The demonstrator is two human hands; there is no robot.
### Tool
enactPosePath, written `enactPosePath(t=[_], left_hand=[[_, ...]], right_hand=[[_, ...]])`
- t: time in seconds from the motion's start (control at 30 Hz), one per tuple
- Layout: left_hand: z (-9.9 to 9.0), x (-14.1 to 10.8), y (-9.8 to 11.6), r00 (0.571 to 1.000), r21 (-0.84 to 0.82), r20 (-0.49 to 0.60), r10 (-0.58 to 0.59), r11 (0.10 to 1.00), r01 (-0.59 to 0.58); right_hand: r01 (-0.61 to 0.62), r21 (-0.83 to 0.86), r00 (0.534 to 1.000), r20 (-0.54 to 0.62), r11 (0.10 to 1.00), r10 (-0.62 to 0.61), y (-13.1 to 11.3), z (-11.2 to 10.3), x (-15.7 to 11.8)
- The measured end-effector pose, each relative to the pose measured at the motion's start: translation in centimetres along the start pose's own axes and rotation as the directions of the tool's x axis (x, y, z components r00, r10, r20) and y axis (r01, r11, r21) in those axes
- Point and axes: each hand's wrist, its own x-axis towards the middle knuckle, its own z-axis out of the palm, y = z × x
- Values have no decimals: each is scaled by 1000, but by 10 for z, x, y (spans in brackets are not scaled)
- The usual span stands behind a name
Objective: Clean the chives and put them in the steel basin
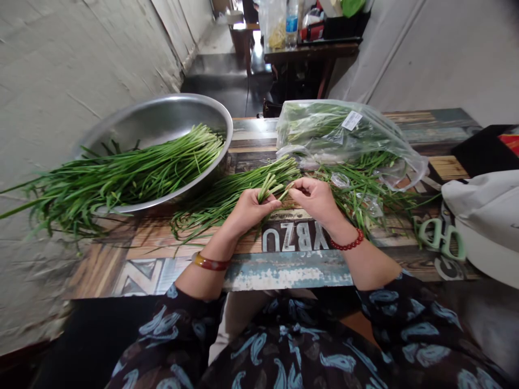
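Note:
My left hand is closed around a few garlic chives, their pale cut ends pointing up past the thumb. Beside it, my right hand pinches the pale end of one stalk. A loose pile of chives lies on the table behind and left of my hands. To the left, a wide steel basin holds a large bunch of chives, whose leaves hang over its rim. Trimmings and loose green leaves are scattered right of my right hand.
A clear plastic bag of more chives lies at the table's back right. Green-handled scissors rest at the right, next to a pale cap. Farther back, a second table carries a water bottle.

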Motion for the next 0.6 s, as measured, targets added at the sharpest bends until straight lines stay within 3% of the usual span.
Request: enactPosePath(t=[0.2, 0.6], left_hand=[[0, -1, 1, 1000, 28, 12, 2, 1000, -3], [-6, 0, -1, 994, -80, 101, -31, 996, 40]], right_hand=[[15, -48, 1000, -24, 999, -16, -2, 0, 0], [51, -28, 997, -55, 998, -53, 6, -8, 4]])
